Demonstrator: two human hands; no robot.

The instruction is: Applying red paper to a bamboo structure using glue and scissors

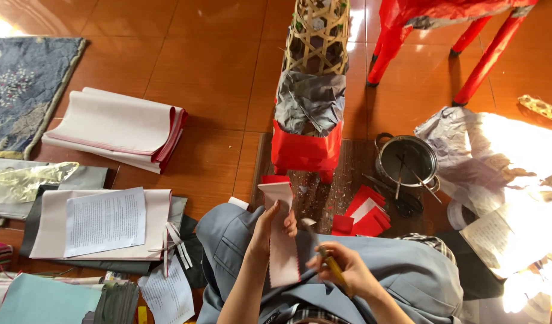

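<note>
My left hand [270, 227] pinches the upper part of a long strip of paper [282, 252], white on the side facing me with a red edge. It lies over my lap in grey trousers. My right hand [342, 270] grips a tool with a yellow handle [333, 264], whose metal tip [307, 223] rests near the strip's right edge. Just ahead stands a woven bamboo frame [318, 36], partly covered with grey paper [309, 102] and red paper [306, 150].
A dark mat [348, 174] carries red and white paper pieces [363, 216], scissors [396, 198] and a metal pot [406, 161] with sticks. Folded paper stacks [117, 129] and printed sheets [105, 222] lie at left. Red stool legs [486, 60] stand behind; crumpled paper [468, 150] at right.
</note>
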